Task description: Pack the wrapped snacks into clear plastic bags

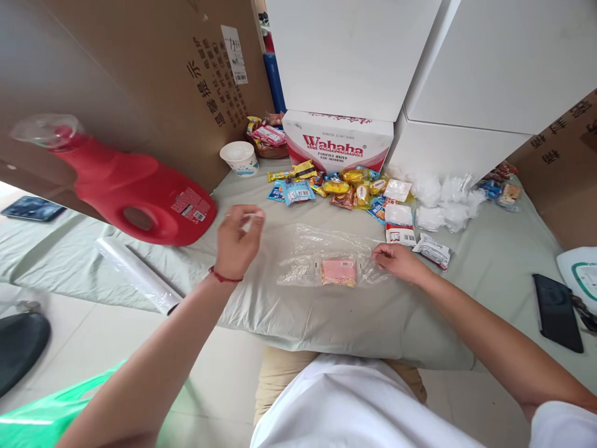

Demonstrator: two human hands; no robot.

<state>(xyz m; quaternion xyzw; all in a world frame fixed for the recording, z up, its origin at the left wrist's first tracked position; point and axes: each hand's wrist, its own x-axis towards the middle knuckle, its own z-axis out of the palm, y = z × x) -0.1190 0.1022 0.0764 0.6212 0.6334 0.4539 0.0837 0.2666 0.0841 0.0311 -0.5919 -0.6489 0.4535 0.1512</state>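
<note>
A sheet of clear plastic film or a thin bag (303,274) lies spread on the cloth in front of me. On it sits a small snack pack with a pink label (338,272). My right hand (395,261) pinches the right edge of the film between thumb and fingers. Raised to the left of the film, apart from it, is my left hand (239,239); its fingers are loosely curled, the thumb stands off them, and I see nothing held. A roll of clear film (137,274) lies at the left, beyond my left forearm.
Wrapped snacks (298,191) are heaped behind the film, with white wrapped bundles (448,202) to their right. A red jug (140,193) leans at the left, near a paper cup (239,158). The Wahaba-style carton (338,143) stands behind. A phone (557,311) lies right.
</note>
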